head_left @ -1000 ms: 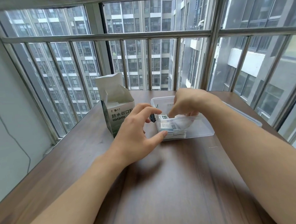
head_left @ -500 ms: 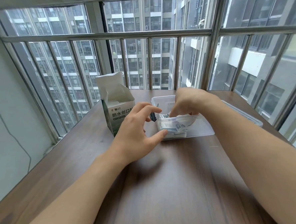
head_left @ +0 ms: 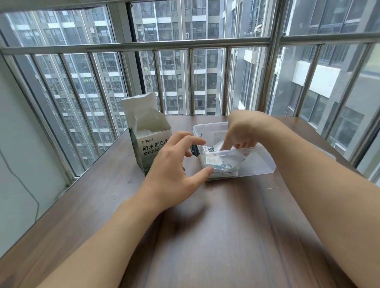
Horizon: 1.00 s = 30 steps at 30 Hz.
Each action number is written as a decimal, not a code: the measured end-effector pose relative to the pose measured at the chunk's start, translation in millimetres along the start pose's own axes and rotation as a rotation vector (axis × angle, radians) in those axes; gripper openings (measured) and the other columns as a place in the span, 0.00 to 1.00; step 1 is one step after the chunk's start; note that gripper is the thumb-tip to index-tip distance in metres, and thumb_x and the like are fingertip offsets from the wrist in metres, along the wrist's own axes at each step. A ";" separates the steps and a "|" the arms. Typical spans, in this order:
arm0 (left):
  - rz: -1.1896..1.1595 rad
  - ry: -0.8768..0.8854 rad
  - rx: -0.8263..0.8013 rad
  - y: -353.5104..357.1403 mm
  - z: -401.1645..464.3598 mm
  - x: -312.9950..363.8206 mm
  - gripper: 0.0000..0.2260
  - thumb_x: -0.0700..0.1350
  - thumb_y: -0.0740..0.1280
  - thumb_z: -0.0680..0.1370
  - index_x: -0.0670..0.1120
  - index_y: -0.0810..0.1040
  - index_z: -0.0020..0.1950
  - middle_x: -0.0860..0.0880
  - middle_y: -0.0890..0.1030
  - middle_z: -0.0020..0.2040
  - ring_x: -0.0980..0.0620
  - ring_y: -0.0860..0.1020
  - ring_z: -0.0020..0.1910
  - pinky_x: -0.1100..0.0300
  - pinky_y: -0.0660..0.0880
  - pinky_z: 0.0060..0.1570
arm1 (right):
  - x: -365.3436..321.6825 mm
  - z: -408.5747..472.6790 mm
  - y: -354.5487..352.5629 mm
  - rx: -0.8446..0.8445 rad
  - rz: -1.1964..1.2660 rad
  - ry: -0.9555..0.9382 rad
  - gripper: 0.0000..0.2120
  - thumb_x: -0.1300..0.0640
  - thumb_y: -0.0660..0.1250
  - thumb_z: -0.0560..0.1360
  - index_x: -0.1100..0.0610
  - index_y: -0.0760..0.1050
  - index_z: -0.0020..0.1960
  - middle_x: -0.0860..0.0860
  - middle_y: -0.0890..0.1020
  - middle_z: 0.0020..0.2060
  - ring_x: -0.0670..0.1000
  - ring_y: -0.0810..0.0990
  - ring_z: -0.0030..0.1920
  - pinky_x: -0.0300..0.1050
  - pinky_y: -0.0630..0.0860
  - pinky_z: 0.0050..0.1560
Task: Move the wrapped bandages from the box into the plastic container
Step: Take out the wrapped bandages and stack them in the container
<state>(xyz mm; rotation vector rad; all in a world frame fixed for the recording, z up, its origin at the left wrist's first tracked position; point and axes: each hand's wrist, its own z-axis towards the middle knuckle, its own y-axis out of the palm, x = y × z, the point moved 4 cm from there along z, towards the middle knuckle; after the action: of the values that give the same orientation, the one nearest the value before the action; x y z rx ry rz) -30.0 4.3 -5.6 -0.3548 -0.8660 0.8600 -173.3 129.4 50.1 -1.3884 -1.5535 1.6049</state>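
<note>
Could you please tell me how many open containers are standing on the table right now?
2. The cardboard box stands at the left with its flaps up; the clear plastic container sits to its right, holding wrapped bandages, with the right hand reaching in.

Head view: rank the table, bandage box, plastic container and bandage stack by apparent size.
1. Table
2. Bandage box and plastic container: look alike, so no ranking between them
3. Bandage stack, inside the container
</note>
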 end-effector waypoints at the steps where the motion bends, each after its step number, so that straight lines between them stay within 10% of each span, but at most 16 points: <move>1: 0.001 0.000 0.001 0.1 0.1 -0.1 0.20 0.50 0.77 0.71 0.53 0.78 0.61 0.57 0.74 0.59 0.55 0.76 0.50 0.64 0.76 0.37 | 0.3 0.5 -0.6 0.000 0.010 0.001 0.15 0.54 0.80 0.70 0.64 0.79 0.39 0.56 0.84 0.35 0.53 0.85 0.34 0.47 0.84 0.44; 17: -0.009 -0.005 -0.003 -1.1 -0.2 0.1 0.21 0.50 0.77 0.71 0.53 0.78 0.62 0.57 0.73 0.59 0.56 0.76 0.50 0.64 0.76 0.37 | 13.8 4.8 -8.0 -0.039 0.192 0.021 0.18 0.58 0.82 0.67 0.67 0.83 0.52 0.57 0.86 0.34 0.55 0.87 0.43 0.51 0.85 0.50; 30: -0.005 -0.003 -0.004 0.0 0.0 -1.1 0.21 0.51 0.78 0.71 0.53 0.78 0.62 0.57 0.73 0.59 0.55 0.76 0.50 0.68 0.75 0.37 | 24.9 -0.4 -13.8 -0.184 0.744 0.002 0.14 0.69 0.76 0.70 0.68 0.80 0.54 0.60 0.87 0.38 0.53 0.86 0.33 0.41 0.82 0.30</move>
<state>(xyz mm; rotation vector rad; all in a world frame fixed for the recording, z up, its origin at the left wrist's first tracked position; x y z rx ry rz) -30.3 3.4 -6.2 -0.3547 -0.8713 0.8550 -185.6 154.6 55.2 -2.2487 -1.2682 1.8765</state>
